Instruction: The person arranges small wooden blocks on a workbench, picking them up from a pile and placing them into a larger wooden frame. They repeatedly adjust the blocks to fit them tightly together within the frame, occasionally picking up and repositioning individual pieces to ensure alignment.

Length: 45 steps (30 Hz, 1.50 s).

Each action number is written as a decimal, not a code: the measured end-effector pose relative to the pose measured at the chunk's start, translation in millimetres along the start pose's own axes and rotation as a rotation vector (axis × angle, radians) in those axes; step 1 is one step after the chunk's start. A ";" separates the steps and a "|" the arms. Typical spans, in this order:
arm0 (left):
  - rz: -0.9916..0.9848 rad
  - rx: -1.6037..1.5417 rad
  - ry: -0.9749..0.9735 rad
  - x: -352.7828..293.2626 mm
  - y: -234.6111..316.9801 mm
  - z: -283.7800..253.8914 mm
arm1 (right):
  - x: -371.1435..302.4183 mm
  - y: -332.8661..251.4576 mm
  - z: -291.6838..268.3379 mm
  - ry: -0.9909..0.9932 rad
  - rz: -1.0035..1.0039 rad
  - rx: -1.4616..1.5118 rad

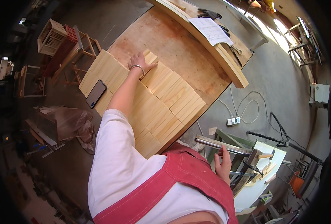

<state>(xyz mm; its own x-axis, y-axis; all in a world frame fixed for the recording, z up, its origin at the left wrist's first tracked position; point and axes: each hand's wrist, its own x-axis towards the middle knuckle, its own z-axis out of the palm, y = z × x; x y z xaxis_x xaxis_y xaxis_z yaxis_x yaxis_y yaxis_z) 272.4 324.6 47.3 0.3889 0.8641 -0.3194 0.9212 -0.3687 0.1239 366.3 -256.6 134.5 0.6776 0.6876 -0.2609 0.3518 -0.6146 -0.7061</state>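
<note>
- Fingers of the left hand (140,61) lie spread flat, gripping nothing, on the row of pale wooden boards (161,100) covering the desk (180,48).
- Right hand (223,164) hangs loosely open beside a metal bar (221,145), off the desk.
- Judged step: aligning boards; next calls for pressing edges flush.
- Dark phone (96,93) rests on the boards.

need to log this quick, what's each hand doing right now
Left hand: open, flat on the pale wooden slats.
Right hand: open, resting by the grey metal bar, holding nothing.

A dark rectangular phone screen (96,93) lies on the boards; white written sheet (211,30) on the bench.
</note>
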 end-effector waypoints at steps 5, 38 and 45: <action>-0.022 -0.045 0.032 11.6 -19.8 17.6 | 2.7 -0.4 3.0 -0.013 -0.025 -0.037; 0.317 -0.113 -0.074 20.9 -51.1 10.4 | 3.2 -1.6 10.3 -0.034 -0.015 -0.060; 0.291 -0.049 -0.093 20.7 -46.5 5.5 | -1.5 -2.6 12.8 -0.022 -0.005 -0.032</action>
<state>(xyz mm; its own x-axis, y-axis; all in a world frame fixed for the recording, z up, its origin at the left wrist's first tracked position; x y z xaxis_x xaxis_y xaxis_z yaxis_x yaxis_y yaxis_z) 237.5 357.8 29.7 0.6360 0.6885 -0.3484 0.7715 -0.5773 0.2674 356.1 -251.1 128.3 0.6615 0.6990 -0.2718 0.3763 -0.6228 -0.6859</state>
